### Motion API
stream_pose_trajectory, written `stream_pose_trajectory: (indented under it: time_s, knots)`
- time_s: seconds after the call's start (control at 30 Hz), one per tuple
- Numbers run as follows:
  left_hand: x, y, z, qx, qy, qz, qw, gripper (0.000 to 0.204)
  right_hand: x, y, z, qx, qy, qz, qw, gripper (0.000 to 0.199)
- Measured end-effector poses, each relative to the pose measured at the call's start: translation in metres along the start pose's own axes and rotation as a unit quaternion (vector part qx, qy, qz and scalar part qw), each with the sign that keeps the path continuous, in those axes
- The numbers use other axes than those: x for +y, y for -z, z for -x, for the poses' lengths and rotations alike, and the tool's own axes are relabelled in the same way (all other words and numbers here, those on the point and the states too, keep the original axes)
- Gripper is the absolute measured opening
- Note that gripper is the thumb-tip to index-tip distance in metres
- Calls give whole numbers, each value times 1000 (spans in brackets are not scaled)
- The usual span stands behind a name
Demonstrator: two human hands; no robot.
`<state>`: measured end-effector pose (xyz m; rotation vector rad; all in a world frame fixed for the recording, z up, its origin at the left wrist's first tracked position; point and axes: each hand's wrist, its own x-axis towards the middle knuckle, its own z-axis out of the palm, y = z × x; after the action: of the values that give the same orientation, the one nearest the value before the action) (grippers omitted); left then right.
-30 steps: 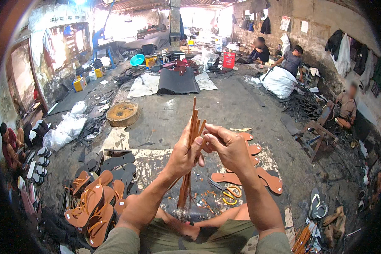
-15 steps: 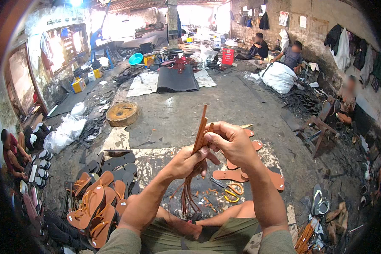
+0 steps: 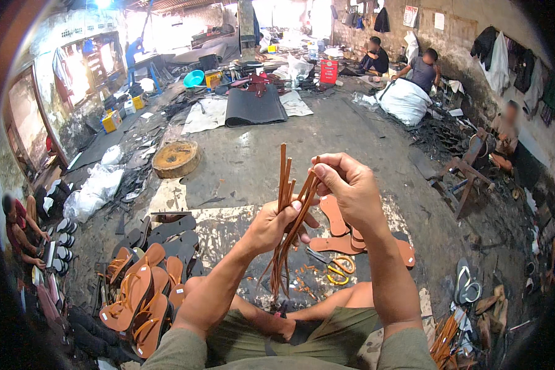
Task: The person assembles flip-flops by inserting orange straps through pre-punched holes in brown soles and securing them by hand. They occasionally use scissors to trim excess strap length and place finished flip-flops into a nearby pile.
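Gripping bundle of brown leather strips [image 3: 285, 228] upright over lap: left hand [image 3: 276, 225] fingers clamped round middle, right hand [image 3: 349, 188] pinching strip tops. Sorting seems midway; finished sandals [image 3: 139, 296] stacked left, bare soles [image 3: 345, 237] on floor unstrapped.

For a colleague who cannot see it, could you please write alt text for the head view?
Both hands, left hand and right hand, hold a bundle of brown leather strips above the lap. Finished brown sandals lie to the left, flat soles and yellow-handled scissors ahead.
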<state>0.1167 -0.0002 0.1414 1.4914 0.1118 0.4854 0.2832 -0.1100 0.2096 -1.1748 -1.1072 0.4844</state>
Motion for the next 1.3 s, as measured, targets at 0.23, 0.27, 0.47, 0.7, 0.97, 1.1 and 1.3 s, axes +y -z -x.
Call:
stream_pose_trajectory:
  time_s: [0.23,0.27,0.47,0.7,0.97,1.1,1.3]
  knots:
    - [-1,1,0,-3,25,-21,999,56,0,4,2,-102,-3,62,993,30]
    - [-4,3,-1,-3,34,-17,999,55,1,3,2,-110,-17,52,992,31]
    - [-4,8,-3,-49,62,0,997,62,7,-6,3,-110,-28,19,993,32]
    - [-9,18,0,-131,52,12,990,63,6,-6,1,-130,-11,94,987,28]
    - [0,7,3,0,22,53,998,64,13,-3,4,-28,-14,67,997,21]
    - [-2,9,5,41,5,28,999,56,26,-2,7,-20,-13,34,999,24]
    - [-10,-8,3,133,-77,-87,984,49,31,-22,14,-2,-26,-44,999,40]
